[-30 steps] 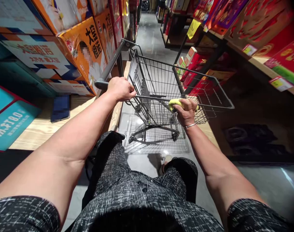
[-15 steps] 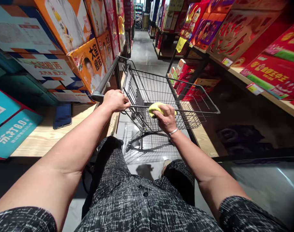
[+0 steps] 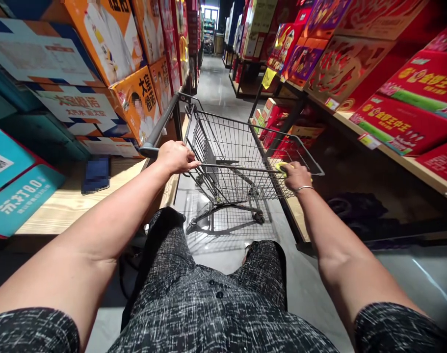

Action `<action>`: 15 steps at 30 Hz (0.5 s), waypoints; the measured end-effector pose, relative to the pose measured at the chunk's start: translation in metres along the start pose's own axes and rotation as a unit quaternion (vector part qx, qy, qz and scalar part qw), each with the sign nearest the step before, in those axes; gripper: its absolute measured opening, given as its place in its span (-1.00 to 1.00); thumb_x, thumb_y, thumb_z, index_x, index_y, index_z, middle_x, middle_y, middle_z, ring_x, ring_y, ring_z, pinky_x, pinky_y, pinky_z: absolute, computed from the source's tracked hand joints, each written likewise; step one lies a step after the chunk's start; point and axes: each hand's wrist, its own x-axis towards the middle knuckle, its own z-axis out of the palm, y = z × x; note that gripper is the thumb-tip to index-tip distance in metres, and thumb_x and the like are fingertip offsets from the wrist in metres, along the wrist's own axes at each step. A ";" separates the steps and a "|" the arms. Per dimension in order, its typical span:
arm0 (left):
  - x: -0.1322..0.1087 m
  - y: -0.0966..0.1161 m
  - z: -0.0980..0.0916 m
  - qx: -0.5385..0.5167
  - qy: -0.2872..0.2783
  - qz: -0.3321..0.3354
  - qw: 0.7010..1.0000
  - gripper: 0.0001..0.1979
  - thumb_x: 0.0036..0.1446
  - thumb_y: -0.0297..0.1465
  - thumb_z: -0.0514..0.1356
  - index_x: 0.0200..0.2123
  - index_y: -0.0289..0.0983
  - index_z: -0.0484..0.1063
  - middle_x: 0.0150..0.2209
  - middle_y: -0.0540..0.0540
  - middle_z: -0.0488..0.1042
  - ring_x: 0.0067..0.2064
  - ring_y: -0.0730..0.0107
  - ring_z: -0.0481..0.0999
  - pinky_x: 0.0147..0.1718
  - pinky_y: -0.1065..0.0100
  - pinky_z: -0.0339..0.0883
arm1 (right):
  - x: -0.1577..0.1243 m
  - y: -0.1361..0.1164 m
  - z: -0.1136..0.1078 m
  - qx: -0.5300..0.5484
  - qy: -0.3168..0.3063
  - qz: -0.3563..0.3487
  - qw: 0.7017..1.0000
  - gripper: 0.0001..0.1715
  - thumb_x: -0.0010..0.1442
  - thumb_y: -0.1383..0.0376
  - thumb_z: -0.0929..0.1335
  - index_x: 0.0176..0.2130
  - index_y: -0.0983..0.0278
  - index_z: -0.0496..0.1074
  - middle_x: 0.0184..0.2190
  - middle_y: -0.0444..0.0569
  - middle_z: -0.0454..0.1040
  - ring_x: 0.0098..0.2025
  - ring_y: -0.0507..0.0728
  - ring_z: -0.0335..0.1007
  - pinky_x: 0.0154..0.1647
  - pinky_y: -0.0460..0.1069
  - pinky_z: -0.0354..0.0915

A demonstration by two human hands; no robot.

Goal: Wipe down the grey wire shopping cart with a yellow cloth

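Observation:
A dark wire shopping cart [image 3: 230,184] stands sideways in front of me, its handle to the left. My left hand [image 3: 176,157] is closed around the cart's frame near the handle end. Farther right, my right hand [image 3: 298,176] is wrapped round a yellow cloth [image 3: 281,168] and presses it on the cart's near top rail, close to the front end. Most of the cloth is hidden under the fingers. No goods show in the cart's basket.
Orange drink cartons [image 3: 135,103] are stacked at the left. A dark blue phone-like object [image 3: 95,174] and a turquoise box [image 3: 28,191] lie on the wooden ledge. Shelves with red gift boxes [image 3: 388,122] line the right. A tiled aisle [image 3: 216,73] runs ahead.
My right hand has slid the yellow cloth rightward along the rail, from its middle toward the front end. My left hand keeps its hold on the frame.

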 end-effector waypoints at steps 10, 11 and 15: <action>0.022 0.001 -0.007 0.017 -0.020 0.014 1.000 -0.52 0.31 0.09 0.13 -0.24 -0.11 0.68 -0.15 -0.04 0.65 0.04 0.11 0.42 0.03 0.13 0.09 | 0.000 -0.075 -0.010 0.025 0.003 -0.027 0.999 -0.54 0.29 0.34 0.30 0.12 0.08 0.54 0.11 0.16 0.40 0.03 0.34 0.22 -0.09 0.20 0.32; 0.025 0.001 -0.008 0.013 -0.016 0.015 1.000 -0.55 0.30 0.08 0.15 -0.25 -0.11 0.68 -0.17 -0.02 0.65 0.04 0.12 0.40 0.06 0.12 0.08 | 0.000 -0.092 -0.011 0.033 0.014 -0.044 0.998 -0.56 0.30 0.32 0.31 0.11 0.09 0.54 0.09 0.17 0.40 0.02 0.34 0.21 -0.12 0.18 0.32; 0.039 0.011 -0.003 0.011 0.032 0.021 0.999 -0.80 0.27 -0.19 0.25 -0.23 -0.06 0.68 -0.07 -0.06 0.62 0.17 0.02 0.34 0.23 -0.07 -0.03 | 0.004 -0.142 -0.014 0.051 0.049 -0.081 0.994 -0.62 0.34 0.25 0.32 0.11 0.10 0.53 0.04 0.20 0.38 -0.02 0.34 0.21 -0.17 0.15 0.31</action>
